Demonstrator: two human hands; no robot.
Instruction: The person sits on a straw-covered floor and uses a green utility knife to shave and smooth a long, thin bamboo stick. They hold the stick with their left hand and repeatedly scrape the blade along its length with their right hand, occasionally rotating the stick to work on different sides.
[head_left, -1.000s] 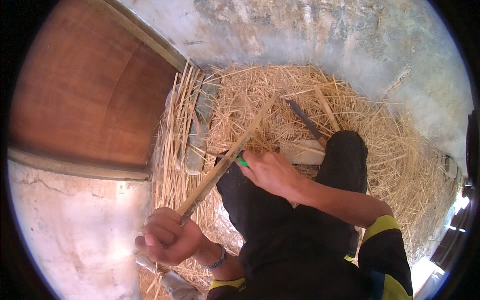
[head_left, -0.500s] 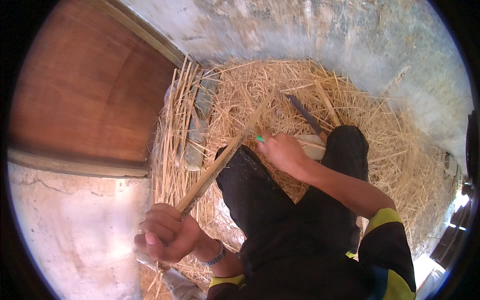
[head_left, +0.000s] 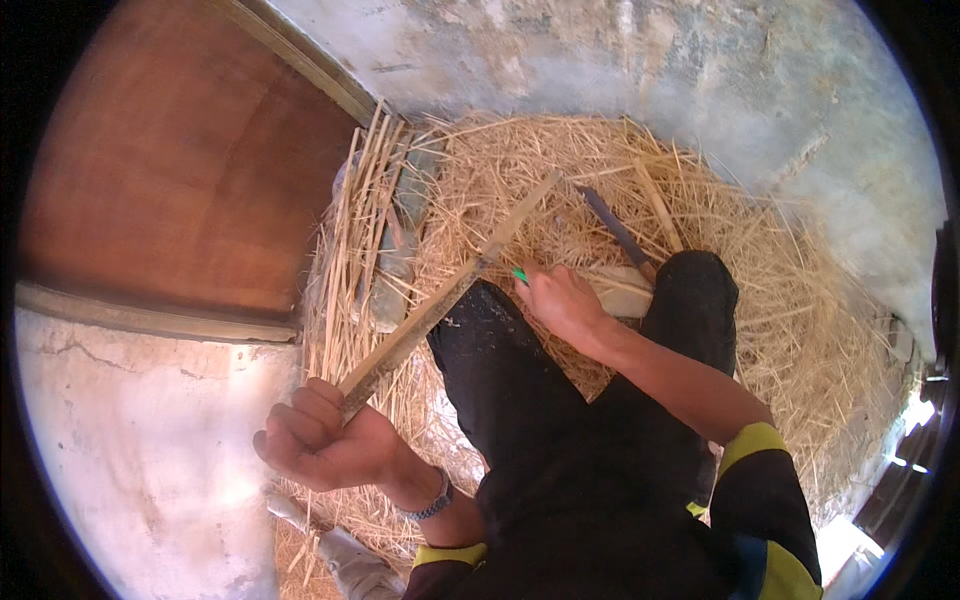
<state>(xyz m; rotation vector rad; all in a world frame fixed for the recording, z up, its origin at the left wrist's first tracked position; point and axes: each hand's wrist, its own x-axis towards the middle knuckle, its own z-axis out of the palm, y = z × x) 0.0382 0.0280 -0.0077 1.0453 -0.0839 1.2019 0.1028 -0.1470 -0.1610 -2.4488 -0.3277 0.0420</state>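
The left hand (head_left: 325,445), low and left of centre in the frame, is closed in a fist around the near end of a long flat stick (head_left: 450,290). The stick slants up and to the right across the person's black-clad knee, and its far end reaches over the straw pile (head_left: 780,300). The right hand (head_left: 562,300), at the middle of the frame, is curled around a small green-tipped tool (head_left: 520,274), held just beside the stick. A dark blade (head_left: 612,225) lies on the straw above the right hand, next to a pale block (head_left: 622,290). A bundle of long straws (head_left: 350,230) leans along the brown wooden door (head_left: 180,170) at the upper left. No container shows in the view.
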